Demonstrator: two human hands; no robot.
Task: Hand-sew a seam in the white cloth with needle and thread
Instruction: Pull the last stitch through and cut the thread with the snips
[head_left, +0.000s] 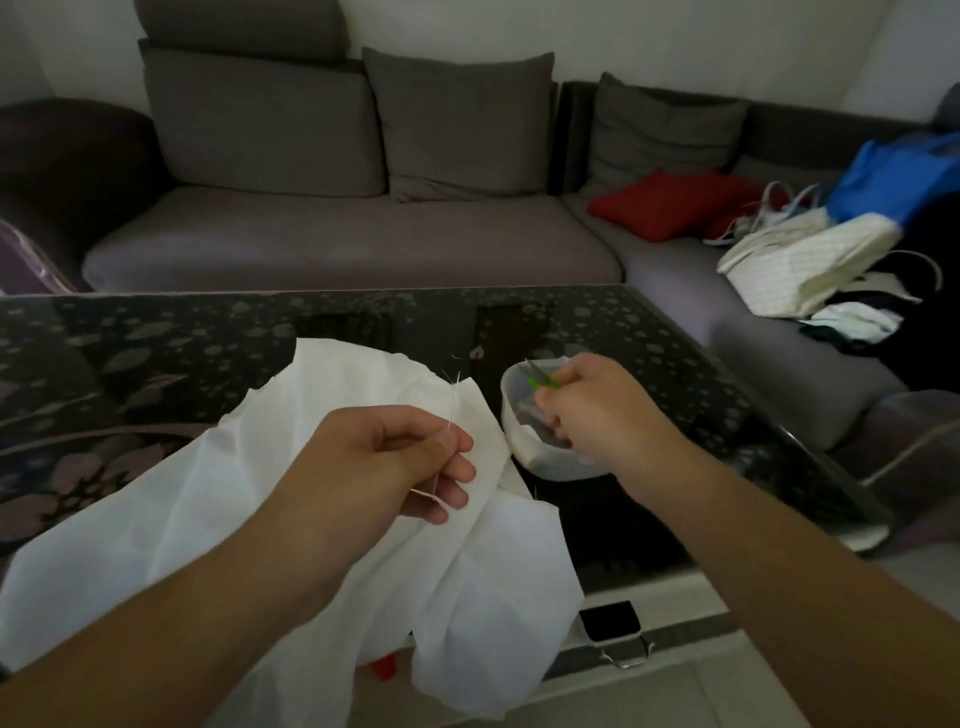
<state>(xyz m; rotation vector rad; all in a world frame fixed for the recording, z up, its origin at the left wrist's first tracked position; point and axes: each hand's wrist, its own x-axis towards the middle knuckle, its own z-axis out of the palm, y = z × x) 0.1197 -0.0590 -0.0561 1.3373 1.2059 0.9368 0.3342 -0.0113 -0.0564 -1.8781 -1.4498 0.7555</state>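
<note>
Cloth (311, 519), white and crumpled, lies across the near edge of a dark, flower-patterned glass worktop (156, 338), its lower folds spilling over that edge toward the floor. Above it, the person's left hand (405, 457) pinches a fine needle (453, 405) between thumb and forefinger, the remaining fingers (457, 474) curled, with white thread (434, 496) trailing from the grip and bunched in a small knot near the lower knuckles. Just beside the cloth, toward the worktop's right edge, the right hand (597, 410) reaches into a small white plastic tub (519, 441) and grips green-handled snips (540, 382), blades pointing away from the person.

The step looks like a thread cut, either ending a run of stitches or trimming a tail. The thread is nearly invisible against the white fabric in this dim room, so the blades could nick the cloth or sever the thread too close to the knot, letting the stitches pull loose. The needle, held lightly, could slip free of the thread or drop into the folds. With so much fabric hanging over the edge, its weight might drag the piece off.

Beyond the far edge stands a grey corner sofa (353, 244) with a red cushion (670, 202) and a heap of bags (810, 260).
</note>
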